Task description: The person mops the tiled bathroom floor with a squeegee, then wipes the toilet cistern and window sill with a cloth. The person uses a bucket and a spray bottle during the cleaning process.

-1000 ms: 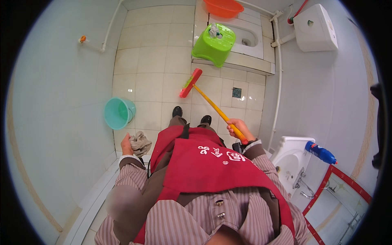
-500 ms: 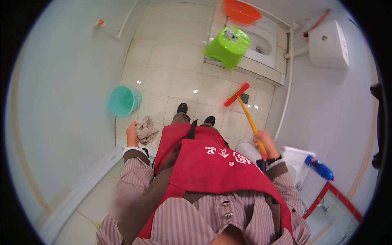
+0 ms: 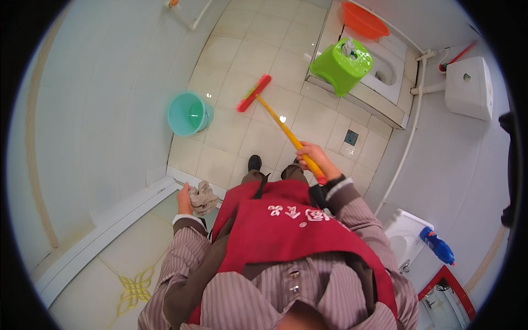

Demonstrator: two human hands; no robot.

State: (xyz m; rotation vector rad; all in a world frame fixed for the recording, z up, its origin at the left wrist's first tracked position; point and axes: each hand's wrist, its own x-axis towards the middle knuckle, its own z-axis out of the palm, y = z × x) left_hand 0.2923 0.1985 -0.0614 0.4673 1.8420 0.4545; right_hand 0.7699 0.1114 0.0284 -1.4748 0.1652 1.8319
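Note:
My right hand is wrapped round the yellow handle of a floor brush, near its red end. The brush's red head lies on the wet cream tiles ahead of my feet, right of the bucket. At my left side, my left hand grips a crumpled beige cloth, which hangs beside the apron. Beyond that hand, a turquoise bucket with some liquid in it stands near the left wall.
A green plastic stool with a crumpled item on top stands by the raised squat toilet. Behind it sits an orange basin. A floor drain, a white sink and a blue bottle are to the right.
The floor brush has swung left, from beside the drain to near the bucket. My right hand has moved left with it. My left hand still holds the cloth, and the view has turned.

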